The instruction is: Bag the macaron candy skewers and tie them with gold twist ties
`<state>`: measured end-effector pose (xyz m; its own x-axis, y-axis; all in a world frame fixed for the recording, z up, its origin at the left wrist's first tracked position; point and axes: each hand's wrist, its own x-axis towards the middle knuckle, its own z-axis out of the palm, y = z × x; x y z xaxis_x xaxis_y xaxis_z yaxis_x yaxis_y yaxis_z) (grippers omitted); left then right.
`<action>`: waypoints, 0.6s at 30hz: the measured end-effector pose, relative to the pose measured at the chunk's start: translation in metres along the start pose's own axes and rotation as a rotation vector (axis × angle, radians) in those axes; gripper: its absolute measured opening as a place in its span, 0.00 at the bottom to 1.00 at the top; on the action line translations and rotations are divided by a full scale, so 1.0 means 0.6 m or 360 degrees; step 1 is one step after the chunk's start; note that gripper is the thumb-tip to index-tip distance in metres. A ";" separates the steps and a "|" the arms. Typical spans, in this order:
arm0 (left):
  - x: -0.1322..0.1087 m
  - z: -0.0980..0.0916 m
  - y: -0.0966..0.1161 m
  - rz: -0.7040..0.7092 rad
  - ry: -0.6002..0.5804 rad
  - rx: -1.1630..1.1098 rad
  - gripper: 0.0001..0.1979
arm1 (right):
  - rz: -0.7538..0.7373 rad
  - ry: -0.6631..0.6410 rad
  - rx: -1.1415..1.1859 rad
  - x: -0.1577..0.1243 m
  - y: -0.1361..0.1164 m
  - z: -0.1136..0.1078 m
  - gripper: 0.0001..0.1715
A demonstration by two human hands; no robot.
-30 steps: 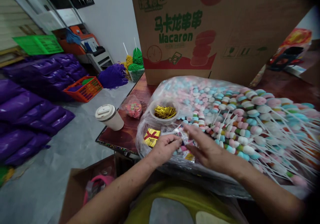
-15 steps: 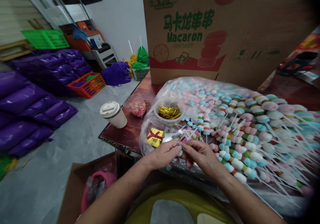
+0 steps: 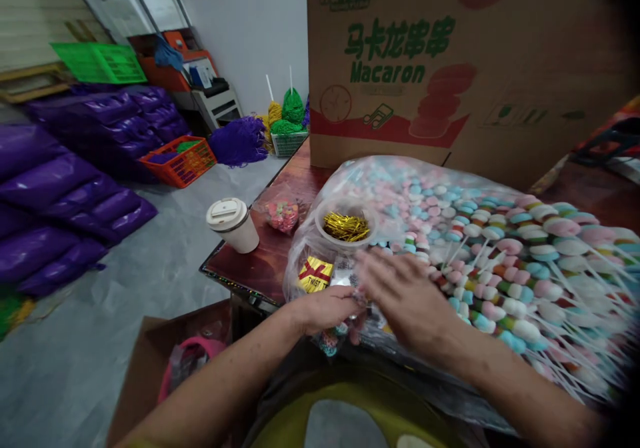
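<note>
My left hand (image 3: 327,309) is closed, thumb and fingers pinched on the top of a small clear bag of candy (image 3: 330,345) that hangs below it with blue and pink pieces inside. My right hand (image 3: 405,295) is smeared by motion but its fingers look stretched out, with nothing visible in them. It is above the plastic sheeting, just below a white bowl (image 3: 320,227) of gold twist ties (image 3: 346,227). A yellow twist-tie packet (image 3: 316,275) lies beside my left hand. To the right of my right hand lie many marshmallow skewers (image 3: 500,275) on white sticks.
A white lidded cup (image 3: 243,235) and a bag of pink candy (image 3: 283,215) stand on the table's left. Behind the skewers rises a large cardboard box (image 3: 390,121). Below the edge, an open carton (image 3: 133,368) holds something pink. Purple bundles (image 3: 55,208) line the floor.
Both hands were together at the bag's top; my right hand has come away and opened out, moving right and up. The bag now hangs from my left hand. The view has shifted slightly.
</note>
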<state>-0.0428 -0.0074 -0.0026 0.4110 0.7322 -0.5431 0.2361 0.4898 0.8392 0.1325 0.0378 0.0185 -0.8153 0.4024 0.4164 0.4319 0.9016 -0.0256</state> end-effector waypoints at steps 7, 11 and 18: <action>-0.011 -0.025 0.001 0.0182 -0.0354 0.0893 0.08 | -0.0285 -0.0702 -0.0043 -0.012 -0.032 0.036 0.10; -0.023 -0.014 -0.008 0.0700 0.0298 0.2006 0.07 | 0.0552 -0.0984 0.1107 -0.015 -0.038 0.052 0.09; -0.035 -0.020 -0.067 0.1357 0.0934 0.1745 0.11 | 0.1063 -0.1460 0.2000 0.053 0.008 0.018 0.15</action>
<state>-0.0716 -0.0366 -0.0255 0.4228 0.8168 0.3927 0.7459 -0.5597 0.3610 0.1044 0.0565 0.0217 -0.7644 0.2835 -0.5791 0.5849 -0.0731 -0.8078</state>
